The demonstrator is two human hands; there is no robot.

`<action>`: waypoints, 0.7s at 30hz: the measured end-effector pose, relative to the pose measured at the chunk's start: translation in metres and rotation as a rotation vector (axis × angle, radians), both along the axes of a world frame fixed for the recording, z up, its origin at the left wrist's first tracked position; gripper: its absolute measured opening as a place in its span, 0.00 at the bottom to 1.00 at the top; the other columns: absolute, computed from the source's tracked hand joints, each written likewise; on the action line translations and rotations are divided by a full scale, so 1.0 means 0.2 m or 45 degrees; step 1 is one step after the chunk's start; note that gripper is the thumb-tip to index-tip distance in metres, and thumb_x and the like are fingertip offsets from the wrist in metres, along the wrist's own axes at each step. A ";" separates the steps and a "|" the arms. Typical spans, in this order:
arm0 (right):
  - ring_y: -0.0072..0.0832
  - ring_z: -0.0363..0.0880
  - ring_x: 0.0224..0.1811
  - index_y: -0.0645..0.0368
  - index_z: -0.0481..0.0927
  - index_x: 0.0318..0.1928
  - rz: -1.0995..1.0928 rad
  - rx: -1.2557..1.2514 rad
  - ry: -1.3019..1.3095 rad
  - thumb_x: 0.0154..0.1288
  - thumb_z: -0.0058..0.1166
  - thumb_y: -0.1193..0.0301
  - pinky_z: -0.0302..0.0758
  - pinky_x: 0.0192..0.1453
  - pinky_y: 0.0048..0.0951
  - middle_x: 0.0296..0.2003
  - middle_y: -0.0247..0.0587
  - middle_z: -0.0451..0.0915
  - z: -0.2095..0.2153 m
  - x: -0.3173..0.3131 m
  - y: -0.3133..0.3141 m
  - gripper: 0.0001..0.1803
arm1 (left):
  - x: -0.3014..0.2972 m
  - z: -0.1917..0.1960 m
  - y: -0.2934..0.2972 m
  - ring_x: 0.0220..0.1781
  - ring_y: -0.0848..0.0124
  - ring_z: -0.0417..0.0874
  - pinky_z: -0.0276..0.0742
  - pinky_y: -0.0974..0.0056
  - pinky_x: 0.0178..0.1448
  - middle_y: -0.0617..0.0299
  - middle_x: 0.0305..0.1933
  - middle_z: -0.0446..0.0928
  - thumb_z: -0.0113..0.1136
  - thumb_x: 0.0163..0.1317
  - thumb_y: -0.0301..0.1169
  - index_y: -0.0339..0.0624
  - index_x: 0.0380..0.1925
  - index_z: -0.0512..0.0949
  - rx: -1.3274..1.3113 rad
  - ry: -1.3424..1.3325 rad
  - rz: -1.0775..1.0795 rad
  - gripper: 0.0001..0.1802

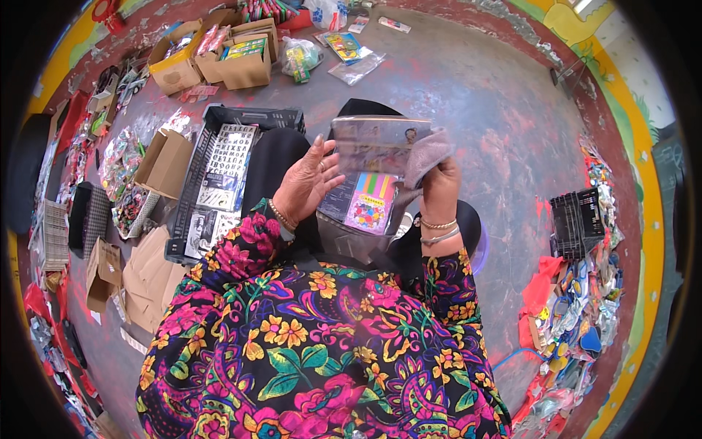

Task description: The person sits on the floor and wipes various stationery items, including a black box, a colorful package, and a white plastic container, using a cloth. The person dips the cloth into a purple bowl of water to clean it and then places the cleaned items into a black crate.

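My left hand is raised over my lap, fingers extended and apart, with nothing in it. My right hand is closed around a greyish-mauve cloth, which is blurred. Between the hands is a flat, see-through plastic piece with a pale upper edge. The cloth overlaps its right end; my left fingertips are near its left end, and I cannot tell if they touch. Lower down, a pack with coloured stripes and dots lies on a dark printed sheet in a clear-sided container on my lap.
To the left stands a dark crate holding black-and-white lettered sheets. Cardboard boxes and plastic-wrapped packets sit farther off. A black crate and heaped small goods line the right wall.
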State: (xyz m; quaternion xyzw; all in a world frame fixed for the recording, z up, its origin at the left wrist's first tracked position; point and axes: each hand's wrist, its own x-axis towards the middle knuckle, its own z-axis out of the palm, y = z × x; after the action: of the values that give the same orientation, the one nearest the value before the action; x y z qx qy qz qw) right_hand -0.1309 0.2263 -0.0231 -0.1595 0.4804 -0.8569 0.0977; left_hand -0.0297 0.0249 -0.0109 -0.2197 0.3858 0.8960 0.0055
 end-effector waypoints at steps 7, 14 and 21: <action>0.35 0.77 0.39 0.59 0.77 0.39 -0.432 0.908 1.709 0.43 0.54 0.76 0.71 0.42 0.35 0.37 0.44 0.78 0.20 0.25 -0.14 0.17 | -0.04 0.08 0.07 0.51 0.61 0.74 0.67 0.57 0.58 0.53 0.51 0.72 0.42 0.64 0.51 0.39 0.53 0.65 0.499 0.371 -0.116 0.28; 0.32 0.75 0.48 0.61 0.74 0.46 0.072 0.584 0.866 0.51 0.50 0.85 0.72 0.48 0.29 0.47 0.44 0.75 0.16 0.33 -0.14 0.18 | -0.07 0.02 -0.07 0.53 0.53 0.73 0.64 0.49 0.61 0.47 0.53 0.70 0.37 0.67 0.39 0.36 0.54 0.64 0.673 0.489 -0.029 0.22; 0.23 0.76 0.40 0.62 0.68 0.50 0.006 -0.051 0.188 0.64 0.43 0.79 0.75 0.44 0.26 0.41 0.36 0.76 0.25 0.18 -0.06 0.13 | -0.03 0.08 -0.02 0.60 0.51 0.67 0.58 0.48 0.65 0.46 0.59 0.65 0.38 0.63 0.56 0.38 0.59 0.60 0.755 0.516 -0.105 0.36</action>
State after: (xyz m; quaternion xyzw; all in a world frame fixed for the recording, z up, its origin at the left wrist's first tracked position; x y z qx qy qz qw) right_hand -0.0939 0.2144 0.0263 -0.2255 0.4686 -0.8520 0.0608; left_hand -0.0352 0.0215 0.0049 -0.0104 0.1109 0.9934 0.0286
